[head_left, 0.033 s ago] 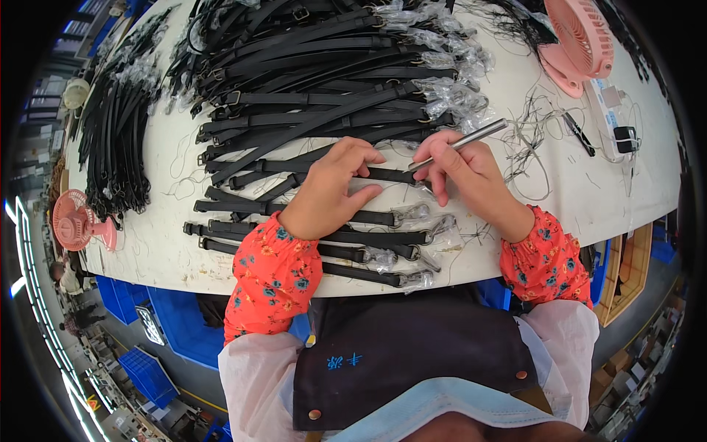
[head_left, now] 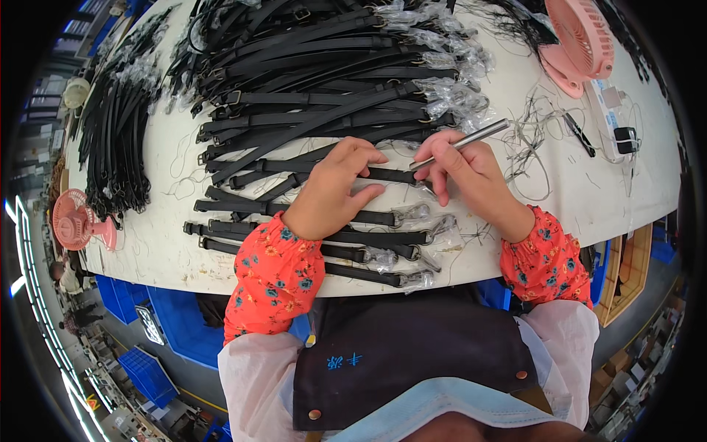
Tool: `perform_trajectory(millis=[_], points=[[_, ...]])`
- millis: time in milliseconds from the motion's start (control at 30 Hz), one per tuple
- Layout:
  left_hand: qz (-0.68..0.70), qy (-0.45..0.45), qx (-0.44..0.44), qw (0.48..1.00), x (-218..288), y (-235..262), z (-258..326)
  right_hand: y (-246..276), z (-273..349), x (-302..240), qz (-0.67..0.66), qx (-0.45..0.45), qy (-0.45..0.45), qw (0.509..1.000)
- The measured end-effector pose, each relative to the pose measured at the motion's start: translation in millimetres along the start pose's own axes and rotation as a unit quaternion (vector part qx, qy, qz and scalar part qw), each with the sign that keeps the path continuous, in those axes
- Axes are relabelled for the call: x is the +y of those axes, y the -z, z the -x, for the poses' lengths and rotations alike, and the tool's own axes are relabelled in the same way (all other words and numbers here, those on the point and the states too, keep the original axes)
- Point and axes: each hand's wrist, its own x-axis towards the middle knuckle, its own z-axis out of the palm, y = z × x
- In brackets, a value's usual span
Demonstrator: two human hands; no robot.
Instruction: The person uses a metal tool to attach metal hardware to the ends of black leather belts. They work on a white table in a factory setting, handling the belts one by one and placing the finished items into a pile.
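Observation:
A black strap [head_left: 390, 175] lies crosswise on the white table between my hands, its right end at a small metal fitting. My left hand [head_left: 331, 190] is over its left part, thumb and forefinger apart on either side of the strap; the other fingers curl down and are partly hidden. In my right hand [head_left: 471, 171] is a slim silver metal rod [head_left: 475, 138], gripped between thumb and fingers and slanting up to the right. My right fingertips are beside the strap's fitting, and the rod's lower end is near it. More straps [head_left: 383, 237] with plastic-wrapped metal ends lie nearer me.
A big heap of black straps [head_left: 317, 66] fills the far middle, another bundle [head_left: 114, 140] the left. Pink fans [head_left: 582, 37] stand at both sides. Loose threads [head_left: 530, 140], a black pen-like tool [head_left: 579, 135] and a power strip [head_left: 605, 121] lie right. Blue crates [head_left: 184, 324] sit below the table edge.
My left hand has shifted very slightly to the right. The right hand and the rod have hardly moved.

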Motion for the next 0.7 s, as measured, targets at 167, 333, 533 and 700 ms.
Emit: perform_trajectory(millis=[167, 333, 533, 700], points=[[-0.153, -0.091, 0.020, 0.984, -5.9, 5.0, -0.3, 2.3, 0.7, 2.5, 0.006, -0.012, 0.006, 1.000], [-0.202, -0.082, 0.014, 0.976, -8.5, 14.8, 3.3, -5.6, 3.6, -3.9, 0.146, -0.011, 0.085, 0.986], [-0.148, -0.074, 0.021, 0.986, -5.5, 11.5, 0.0, -9.4, -1.7, 9.7, 0.342, -0.036, 0.282, 0.896], [-0.002, -0.041, 0.053, 0.998, -2.6, 7.4, 1.8, -8.8, 3.6, 6.9, 0.303, -0.004, 0.221, 0.927]])
